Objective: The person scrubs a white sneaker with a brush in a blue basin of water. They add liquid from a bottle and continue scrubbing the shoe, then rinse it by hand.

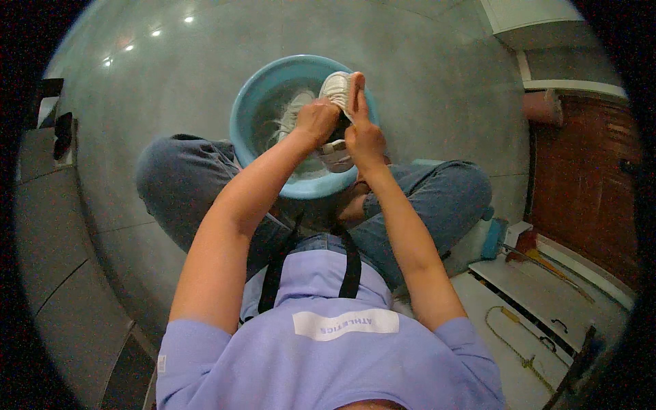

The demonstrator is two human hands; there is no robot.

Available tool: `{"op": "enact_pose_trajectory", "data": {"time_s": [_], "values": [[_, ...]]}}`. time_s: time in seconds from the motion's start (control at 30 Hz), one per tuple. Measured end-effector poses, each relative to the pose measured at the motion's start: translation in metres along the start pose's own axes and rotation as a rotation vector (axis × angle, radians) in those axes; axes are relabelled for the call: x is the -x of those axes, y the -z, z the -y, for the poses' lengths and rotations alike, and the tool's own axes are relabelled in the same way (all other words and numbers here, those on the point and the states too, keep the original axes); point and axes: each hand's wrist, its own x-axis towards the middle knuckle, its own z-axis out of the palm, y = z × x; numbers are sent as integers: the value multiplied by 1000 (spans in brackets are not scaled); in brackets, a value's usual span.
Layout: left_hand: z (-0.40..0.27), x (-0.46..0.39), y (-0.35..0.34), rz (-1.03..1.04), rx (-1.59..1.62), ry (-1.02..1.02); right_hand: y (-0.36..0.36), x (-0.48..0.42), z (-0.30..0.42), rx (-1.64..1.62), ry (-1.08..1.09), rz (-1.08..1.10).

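Note:
A light blue plastic basin (241, 110) stands on the floor between my crossed legs, with cloudy water in it. Over its right side a white lace-up sneaker (336, 88) is held, toe pointing away from me. My right hand (366, 136) grips the sneaker's right side, with fingers stretched along the sole toward the toe. Curled into a fist, my left hand (319, 120) grips the sneaker at the laces by its dark opening; what lies inside those fingers is hidden. A second white sneaker (291, 115) lies in the basin to the left, partly behind my left hand.
My jeans-clad knees (171, 174) flank the basin on the grey tiled floor (195, 77). At right are a brown wooden door (584, 174), a blue-headed brush (493, 238) with a long handle, and a white panel (512, 302) with a cord. Grey cabinetry (56, 215) lines the left.

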Motion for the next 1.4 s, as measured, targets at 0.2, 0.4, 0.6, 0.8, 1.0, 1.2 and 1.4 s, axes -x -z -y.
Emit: {"op": "enact_pose_trajectory", "data": {"time_s": [0.2,0.4,0.6,0.8,1.0,1.2,1.4], "values": [[-3,1,29,-90,-54,-88,-3,-6,-6,-36,-48,-40],[-5,14,52,-2,-289,-137,-15,-2,-9,-4,53,-39],[4,11,54,-108,-31,-365,-12,2,-13,-37,4,-22],[11,4,64,-26,136,-67,20,-8,-15,-69,-27,238],[10,4,79,-51,166,-17,103,-5,-14,-163,188,342],[2,-2,76,-77,117,-60,111,-36,58,490,151,929],[-3,-2,91,-97,126,71,58,-39,42,382,243,560]]}}
